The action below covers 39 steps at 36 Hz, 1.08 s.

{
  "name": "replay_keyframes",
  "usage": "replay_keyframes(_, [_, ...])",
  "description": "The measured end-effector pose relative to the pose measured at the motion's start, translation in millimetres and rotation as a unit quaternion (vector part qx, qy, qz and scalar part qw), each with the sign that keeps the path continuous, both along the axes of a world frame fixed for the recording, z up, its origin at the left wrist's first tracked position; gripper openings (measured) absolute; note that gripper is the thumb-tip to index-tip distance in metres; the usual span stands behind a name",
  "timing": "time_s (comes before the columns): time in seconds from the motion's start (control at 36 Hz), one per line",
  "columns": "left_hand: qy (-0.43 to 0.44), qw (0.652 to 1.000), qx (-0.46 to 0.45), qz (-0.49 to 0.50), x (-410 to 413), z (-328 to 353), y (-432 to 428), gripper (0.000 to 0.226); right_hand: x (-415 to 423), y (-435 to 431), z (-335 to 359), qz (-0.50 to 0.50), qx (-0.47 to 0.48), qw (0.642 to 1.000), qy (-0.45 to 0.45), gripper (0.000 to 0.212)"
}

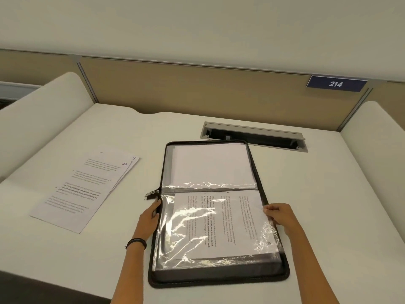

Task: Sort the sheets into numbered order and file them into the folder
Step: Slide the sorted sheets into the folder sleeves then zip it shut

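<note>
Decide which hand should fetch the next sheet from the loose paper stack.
Left, probably: the left hand grips the black zip folder at the edge nearer the white printed paper stack; the right hand pinches the clear plastic sleeve on the far side.

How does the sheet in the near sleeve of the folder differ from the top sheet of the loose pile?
The filed sheet lies under a clear sleeve that the right hand pinches; the pile's top sheet lies bare on the desk, untouched. The filed sheet's text runs sideways; the top sheet's runs across, slanted. Both are white, printed.
</note>
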<state>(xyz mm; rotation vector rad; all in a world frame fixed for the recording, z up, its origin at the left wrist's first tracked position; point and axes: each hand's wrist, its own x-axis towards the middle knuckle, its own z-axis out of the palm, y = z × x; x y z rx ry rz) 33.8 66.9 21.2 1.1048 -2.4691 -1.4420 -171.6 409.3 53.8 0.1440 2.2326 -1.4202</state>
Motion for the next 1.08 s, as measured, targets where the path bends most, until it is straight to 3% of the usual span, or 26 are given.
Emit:
replay_keyframes(0.11, [-0.008, 1.0, 0.015, -0.023, 5.8, -1.5, -6.0, 0.054, 1.0, -9.3, 1.2, 0.027, 0.026, 0.999, 0.008, 0.004])
replay_keyframes(0.42, [0.01, 0.999, 0.043, -0.008, 8.9, 4.7, -9.0, 0.05, 13.9, -17.4, 13.4, 0.033, 0.028, 0.999, -0.012, 0.054])
replay_keyframes(0.61, [0.012, 0.999, 0.024, 0.029, 2.6, 3.5, -13.2, 0.041, 32.3, -11.7, 35.6, 0.038, 0.044, 0.997, -0.045, 0.052])
replay_keyframes(0.86, [0.045, 0.998, 0.03, 0.037, -1.8, 4.8, -26.0, 0.029, 41.6, 4.8, 36.7, 0.081, 0.066, 0.993, -0.055, 0.022])
replay_keyframes(1.08, [0.057, 0.998, 0.013, 0.023, -3.8, 6.0, -36.5, 0.016, 41.7, 2.8, 46.8, 0.019, -0.03, 0.997, -0.073, 0.024])
